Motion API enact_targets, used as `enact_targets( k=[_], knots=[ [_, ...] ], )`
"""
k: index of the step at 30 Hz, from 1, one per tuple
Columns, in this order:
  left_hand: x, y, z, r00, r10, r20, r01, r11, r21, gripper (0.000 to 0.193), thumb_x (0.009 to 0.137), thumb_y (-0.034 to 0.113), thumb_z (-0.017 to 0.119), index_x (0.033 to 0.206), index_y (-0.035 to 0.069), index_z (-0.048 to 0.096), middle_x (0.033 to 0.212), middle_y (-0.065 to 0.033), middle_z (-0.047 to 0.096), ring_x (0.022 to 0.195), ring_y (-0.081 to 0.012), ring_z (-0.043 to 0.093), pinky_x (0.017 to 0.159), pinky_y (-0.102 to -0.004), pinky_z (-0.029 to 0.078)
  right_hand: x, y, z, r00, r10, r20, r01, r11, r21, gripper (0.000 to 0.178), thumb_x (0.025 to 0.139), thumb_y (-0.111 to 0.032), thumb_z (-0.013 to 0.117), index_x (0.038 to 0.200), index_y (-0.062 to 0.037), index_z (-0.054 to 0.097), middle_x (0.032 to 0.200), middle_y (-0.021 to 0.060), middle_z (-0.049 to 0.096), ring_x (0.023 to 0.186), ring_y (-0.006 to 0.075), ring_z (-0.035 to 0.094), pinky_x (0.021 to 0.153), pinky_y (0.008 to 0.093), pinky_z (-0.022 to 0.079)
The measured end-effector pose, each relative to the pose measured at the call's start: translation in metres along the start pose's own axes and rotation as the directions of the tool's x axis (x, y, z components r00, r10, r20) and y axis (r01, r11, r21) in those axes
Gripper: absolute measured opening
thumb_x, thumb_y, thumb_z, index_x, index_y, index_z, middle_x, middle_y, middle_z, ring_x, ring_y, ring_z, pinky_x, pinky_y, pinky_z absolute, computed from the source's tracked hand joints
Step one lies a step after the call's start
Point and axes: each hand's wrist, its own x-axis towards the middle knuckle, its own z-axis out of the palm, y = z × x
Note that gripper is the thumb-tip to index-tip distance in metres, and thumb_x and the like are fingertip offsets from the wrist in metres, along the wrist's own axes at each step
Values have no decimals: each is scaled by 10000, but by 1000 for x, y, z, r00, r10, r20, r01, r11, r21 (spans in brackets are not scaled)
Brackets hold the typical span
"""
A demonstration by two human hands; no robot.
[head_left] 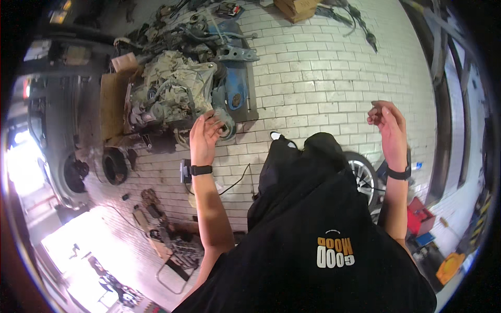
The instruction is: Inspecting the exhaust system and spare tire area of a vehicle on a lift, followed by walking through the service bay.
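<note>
My left hand [206, 133] is raised with its fingers loosely bent and apart, and nothing is in it. It appears in front of the near right edge of a greasy engine and gearbox assembly [175, 86]; I cannot tell whether they touch. A blue metal part [236, 86] lies just beyond its fingertips. Over the tiled floor [323, 88], away to the right, hangs my right hand [389, 122], also bare, its fingers slightly curled and spread. Each wrist carries a black strap, and the left one has a small box-shaped device [185, 171] on it.
A cardboard box [296, 8] and a drive shaft [365, 31] lie at the far side. An alloy wheel [362, 180] is by my right side, near a red toolbox [419, 216]. At left are a car [55, 135], a tyre [115, 166] and loose metal parts [151, 206].
</note>
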Motion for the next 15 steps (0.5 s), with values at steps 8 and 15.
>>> enact_targets(
  k=[8, 15],
  knots=[
    [-3, 1, -57, 948, 40, -315, -49, 999, -22, 391, 1015, 291, 499, 1256, -15, 534, 1008, -89, 630, 885, -161, 627, 746, -267, 477, 103, -7, 91, 979, 88, 184, -34, 960, -278, 251, 991, -143, 499, 1139, 19, 620, 924, 66, 652, 818, 127, 606, 783, 287, 496],
    [-33, -21, -92, 794, 78, -603, -135, 990, -49, 380, 997, 289, 524, 1231, -6, 565, 981, -65, 652, 878, -136, 621, 729, -242, 463, 219, 12, 198, 880, 119, 460, 39, 947, -320, 270, 980, -117, 528, 1213, 9, 581, 1006, 58, 648, 886, 121, 597, 800, 271, 479]
  ],
)
